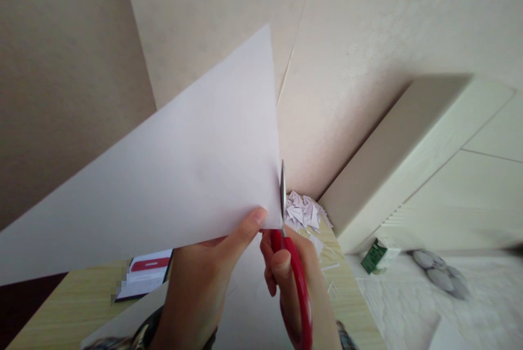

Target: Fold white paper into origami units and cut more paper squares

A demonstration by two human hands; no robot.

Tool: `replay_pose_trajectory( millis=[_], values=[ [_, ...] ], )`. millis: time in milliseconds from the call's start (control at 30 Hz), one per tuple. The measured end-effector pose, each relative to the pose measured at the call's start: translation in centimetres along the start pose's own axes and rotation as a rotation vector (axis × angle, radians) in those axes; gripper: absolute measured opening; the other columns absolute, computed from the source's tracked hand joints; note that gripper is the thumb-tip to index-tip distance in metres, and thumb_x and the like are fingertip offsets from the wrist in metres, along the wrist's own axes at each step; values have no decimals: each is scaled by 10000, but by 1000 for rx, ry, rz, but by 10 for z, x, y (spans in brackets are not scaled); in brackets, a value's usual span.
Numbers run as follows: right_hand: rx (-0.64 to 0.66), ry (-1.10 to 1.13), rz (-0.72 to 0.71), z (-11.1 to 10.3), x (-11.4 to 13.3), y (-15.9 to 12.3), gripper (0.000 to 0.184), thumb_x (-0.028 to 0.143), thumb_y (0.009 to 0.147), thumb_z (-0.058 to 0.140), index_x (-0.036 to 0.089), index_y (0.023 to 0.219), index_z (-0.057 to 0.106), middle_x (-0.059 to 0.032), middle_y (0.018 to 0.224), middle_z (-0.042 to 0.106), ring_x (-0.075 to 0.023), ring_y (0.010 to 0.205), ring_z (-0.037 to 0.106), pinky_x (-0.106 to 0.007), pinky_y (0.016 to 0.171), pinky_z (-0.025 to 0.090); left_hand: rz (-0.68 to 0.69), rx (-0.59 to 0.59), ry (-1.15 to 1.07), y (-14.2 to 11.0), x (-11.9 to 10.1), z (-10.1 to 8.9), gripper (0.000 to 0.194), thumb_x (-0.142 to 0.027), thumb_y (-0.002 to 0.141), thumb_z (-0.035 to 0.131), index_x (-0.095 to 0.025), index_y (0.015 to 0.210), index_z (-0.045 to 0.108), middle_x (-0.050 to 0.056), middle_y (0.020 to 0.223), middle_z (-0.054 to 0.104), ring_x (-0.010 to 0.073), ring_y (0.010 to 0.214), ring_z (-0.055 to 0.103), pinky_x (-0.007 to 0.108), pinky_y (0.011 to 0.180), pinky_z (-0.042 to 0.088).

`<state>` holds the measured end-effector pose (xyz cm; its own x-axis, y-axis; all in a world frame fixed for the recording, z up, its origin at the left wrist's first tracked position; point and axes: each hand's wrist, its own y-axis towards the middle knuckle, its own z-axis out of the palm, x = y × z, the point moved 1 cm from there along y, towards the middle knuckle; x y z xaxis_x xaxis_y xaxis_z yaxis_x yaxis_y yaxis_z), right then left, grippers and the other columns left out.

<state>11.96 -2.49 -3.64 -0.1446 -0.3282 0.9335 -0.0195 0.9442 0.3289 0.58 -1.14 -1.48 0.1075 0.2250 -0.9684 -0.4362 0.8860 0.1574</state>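
My left hand (pixel 204 279) pinches the lower edge of a large white sheet of paper (pixel 171 170), thumb on its near face, and holds it up in front of the wall. My right hand (pixel 294 279) is closed round the red handles of a pair of scissors (pixel 292 263). The steel blades point upward along the sheet's right edge, near my left thumb. Most of my right hand's fingers sit inside the handles.
A pile of small folded white paper pieces (pixel 304 211) lies on the light wooden table (pixel 73 306), with thin paper strips beside it. A red and white booklet (pixel 147 276) lies at left. A green and white carton (pixel 378 254) rests on patterned bedding by a white headboard (pixel 408 148).
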Motion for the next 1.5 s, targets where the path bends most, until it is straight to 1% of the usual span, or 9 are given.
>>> replay_pose_trajectory(
  millis=[367, 533, 633, 833, 1000, 1100, 1267, 1400, 1500],
  values=[
    [-14, 27, -27, 0, -1, 1, 660, 819, 819, 483, 231, 526, 424, 61, 383, 345, -93, 379, 294, -266, 413, 263, -149, 51, -191, -1, -1, 6, 141, -313, 639, 859, -213, 657, 762, 8, 668, 796, 249, 653, 766, 292, 594, 649],
    [1, 122, 86, 0, -1, 2, 664, 840, 778, 515, 231, 527, 430, 55, 369, 363, -78, 321, 297, -241, 332, 174, -173, -16, -250, -3, -1, 8, 219, -203, 552, 898, -220, 716, 753, -10, 735, 798, 247, 796, 775, 289, 746, 658],
    [-58, 136, 41, -4, -2, 4, 670, 847, 772, 512, 224, 535, 440, 53, 390, 362, -76, 334, 292, -230, 326, 168, -160, -20, -220, -3, 0, 8, 254, -237, 564, 891, -215, 774, 750, -3, 755, 791, 263, 872, 760, 336, 844, 639],
    [-145, 106, -48, -26, -1, 17, 668, 852, 774, 489, 212, 582, 497, 46, 473, 406, -89, 378, 368, -223, 341, 263, -75, 120, -51, 16, 2, -5, 178, -346, 636, 830, -213, 706, 735, 28, 714, 775, 286, 890, 746, 427, 970, 572],
    [-261, 39, -44, -45, 9, 26, 350, 540, 826, 689, 197, 768, 657, 41, 566, 487, -105, 466, 435, -237, 413, 336, -115, 267, 43, 32, -4, -18, 118, -308, 631, 815, -214, 623, 743, 55, 699, 798, 262, 658, 747, 360, 668, 639],
    [-350, -50, -98, -50, 16, 31, 123, 321, 807, 750, 221, 850, 692, 52, 617, 499, -106, 525, 447, -233, 461, 351, -154, 376, 64, 34, -6, -23, 80, -303, 650, 790, -230, 676, 768, 59, 712, 805, 267, 639, 750, 340, 597, 634],
    [-372, -297, -299, -52, 23, 41, 243, 163, 844, 680, 270, 1062, 698, 41, 757, 501, -123, 610, 462, -262, 540, 382, -206, 507, 98, 35, -8, -28, 91, -323, 625, 799, -249, 677, 785, 68, 759, 812, 281, 690, 759, 333, 614, 635],
    [-269, -496, -429, -48, 26, 47, 173, 86, 837, 632, 227, 916, 692, 18, 794, 531, -147, 695, 500, -274, 612, 425, -221, 613, 75, 35, -9, -27, 70, -305, 624, 796, -250, 666, 793, 65, 714, 801, 265, 651, 741, 325, 627, 630],
    [-216, -483, -432, -47, 24, 50, 159, 67, 813, 619, 213, 776, 671, 8, 794, 549, -150, 712, 520, -269, 613, 429, -273, 572, -66, 33, -11, -27, 126, -231, 588, 821, -263, 708, 797, 62, 852, 829, 276, 766, 768, 309, 680, 631]
  ],
)
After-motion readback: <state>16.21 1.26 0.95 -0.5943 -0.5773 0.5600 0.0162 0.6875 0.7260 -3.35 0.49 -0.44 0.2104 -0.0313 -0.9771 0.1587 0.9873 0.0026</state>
